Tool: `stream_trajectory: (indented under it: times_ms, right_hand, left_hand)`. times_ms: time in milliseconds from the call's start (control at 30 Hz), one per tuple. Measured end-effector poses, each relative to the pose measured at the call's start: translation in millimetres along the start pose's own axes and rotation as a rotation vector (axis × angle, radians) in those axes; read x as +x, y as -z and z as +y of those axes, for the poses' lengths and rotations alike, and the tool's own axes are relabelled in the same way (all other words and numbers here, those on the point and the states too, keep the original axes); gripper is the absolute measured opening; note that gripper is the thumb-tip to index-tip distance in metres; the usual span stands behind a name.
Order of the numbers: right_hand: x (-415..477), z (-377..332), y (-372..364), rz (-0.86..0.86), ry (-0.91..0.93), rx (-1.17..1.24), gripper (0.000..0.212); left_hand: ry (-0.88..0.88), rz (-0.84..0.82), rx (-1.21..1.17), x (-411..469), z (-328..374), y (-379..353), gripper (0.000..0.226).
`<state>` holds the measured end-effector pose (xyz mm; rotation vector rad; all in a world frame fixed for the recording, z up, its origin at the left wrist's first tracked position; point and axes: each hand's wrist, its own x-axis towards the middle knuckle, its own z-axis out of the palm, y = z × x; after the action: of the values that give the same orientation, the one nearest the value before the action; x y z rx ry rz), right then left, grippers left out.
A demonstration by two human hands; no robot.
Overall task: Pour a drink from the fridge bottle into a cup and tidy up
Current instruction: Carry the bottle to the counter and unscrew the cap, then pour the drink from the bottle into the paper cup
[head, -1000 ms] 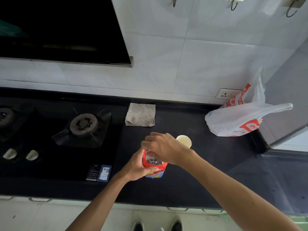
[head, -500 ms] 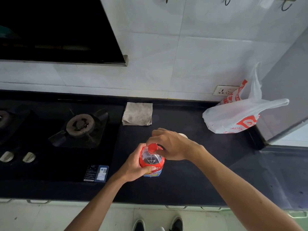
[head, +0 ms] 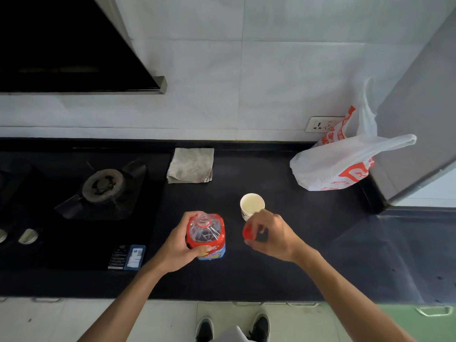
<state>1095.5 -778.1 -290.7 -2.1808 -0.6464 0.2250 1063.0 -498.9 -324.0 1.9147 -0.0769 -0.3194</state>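
Note:
A clear plastic bottle point(head: 206, 233) with a red label stands upright on the black counter point(head: 246, 275), its neck uncapped. My left hand point(head: 177, 248) grips its body from the left. My right hand point(head: 270, 236), to the right of the bottle, pinches the red cap point(head: 247, 232) in its fingertips. A white paper cup point(head: 252, 204) stands just behind my right hand, upright and apparently empty.
A gas hob point(head: 103, 186) with knobs fills the counter's left. A folded grey cloth point(head: 190, 165) lies by the back wall. A white and red plastic bag point(head: 340, 164) sits at the back right beside a grey fridge side point(head: 424, 119). A socket point(head: 320, 124) is on the wall.
My right hand has taken the red cap off the bottle's neck and moved right with it, uncovering the cup. My left hand still grips the bottle.

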Motion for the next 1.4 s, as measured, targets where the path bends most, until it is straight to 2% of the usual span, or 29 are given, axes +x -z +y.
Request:
stream_trajectory:
  times_ms: [133, 233, 467, 733, 900, 1200, 1400]
  right_hand:
    - [-48.5, 60.3, -6.8, -0.037, -0.168, -0.062, 0.016]
    - [-77.0, 93.5, -12.3, -0.028, -0.270, -0.092, 0.028]
    - [-102.8, 138.8, -21.8, 0.068, -0.260, -0.138, 0.042]
    - [-108.3, 152.1, -24.3, 0.077, -0.214, -0.199, 0.046]
    - [-100.1, 146.0, -21.2, 0.051, -0.239, -0.195, 0.065]
    - [-9.5, 112.9, -23.7, 0.173, -0.271, -0.011, 0.100]
    - [32.9, 101.3, -42.4, 0.278, -0.326, 0.087, 0.099]
  left_hand:
    - [0.017, 0.010, -0.027, -1.4, 6.4, -2.8, 0.081]
    - [0.038, 0.021, -0.050, -2.6, 10.8, -3.0, 0.089]
    - [0.081, 0.047, -0.081, -3.6, 10.8, -11.4, 0.086]
    - [0.096, 0.071, -0.088, -4.8, 14.0, -14.7, 0.088]
    - [0.103, 0.057, -0.082, -4.0, 12.3, -14.3, 0.088]
    - [0.087, 0.048, -0.082, -3.7, 9.5, -12.6, 0.086]
    - [0.078, 0.054, -0.090, -3.0, 3.5, -14.3, 0.083]
